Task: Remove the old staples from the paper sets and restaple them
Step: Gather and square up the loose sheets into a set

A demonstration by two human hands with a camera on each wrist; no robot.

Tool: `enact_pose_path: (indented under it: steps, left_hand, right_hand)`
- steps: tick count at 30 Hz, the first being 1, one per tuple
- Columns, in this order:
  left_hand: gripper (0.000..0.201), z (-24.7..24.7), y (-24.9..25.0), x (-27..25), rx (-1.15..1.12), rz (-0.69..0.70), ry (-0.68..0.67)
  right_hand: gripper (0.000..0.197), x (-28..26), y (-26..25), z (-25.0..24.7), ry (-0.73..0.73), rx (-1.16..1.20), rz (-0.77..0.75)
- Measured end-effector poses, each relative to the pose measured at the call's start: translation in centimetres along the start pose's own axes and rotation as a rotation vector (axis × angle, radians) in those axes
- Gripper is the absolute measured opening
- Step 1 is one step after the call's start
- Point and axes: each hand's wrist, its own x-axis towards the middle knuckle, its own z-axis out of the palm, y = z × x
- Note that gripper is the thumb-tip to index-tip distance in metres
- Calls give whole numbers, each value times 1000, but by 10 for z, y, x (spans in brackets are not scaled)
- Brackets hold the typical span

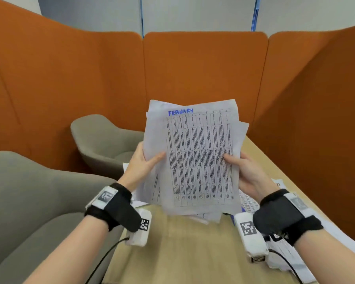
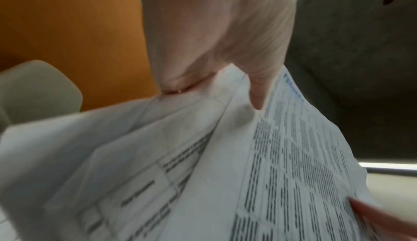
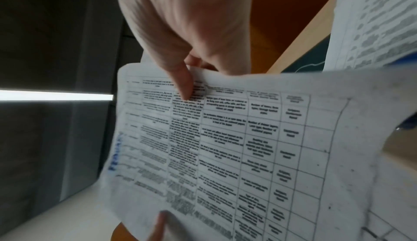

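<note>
Pinching the fanned paper set [image 1: 195, 156] by its side edges above the table [image 1: 172, 242], left hand [image 1: 143, 162] and right hand [image 1: 246, 171] risk loose sheets slipping out.

A light wooden table [image 1: 184, 253] carries loose printed papers [image 1: 283, 257] along its right side and far end

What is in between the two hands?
The paper set headed "FEBRUARY" fills the stretch between them. The left hand pinches its left edge and the right hand pinches its right edge, above the table. The head view shows this best.
</note>
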Motion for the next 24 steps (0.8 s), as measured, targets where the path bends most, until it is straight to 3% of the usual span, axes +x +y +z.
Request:
enact_pose_path:
  steps: [3, 8, 11, 14, 17, 19, 22, 24]
  left_hand:
    - [29, 8, -5, -3, -99, 53, 55]
    - [14, 12, -9, -7, -116, 55, 51]
    - [16, 10, -14, -13, -133, 50, 41]
    - [29, 6, -17, -17, -164, 6, 31]
    - [31, 2, -18, -17, -173, -4, 19]
    - [16, 1, -19, -17, -186, -8, -27]
    - [24, -1, -19, -17, -198, 0, -49]
    - [22, -1, -19, -18, -219, 5, -5]
  right_hand:
    - [27, 6, 6, 7, 40, -20, -7]
    - [35, 11, 19, 15, 140, -203, -85]
    - [24, 6, 20, 14, 164, -370, -158]
    - [16, 4, 18, 9, 111, -314, -86]
    - [36, 10, 16, 5, 5, -135, 50]
    - [44, 11, 16, 3, -58, -85, 97]
    - [45, 10, 18, 5, -148, -144, 59]
    - [39, 11, 20, 8, -123, -196, 3]
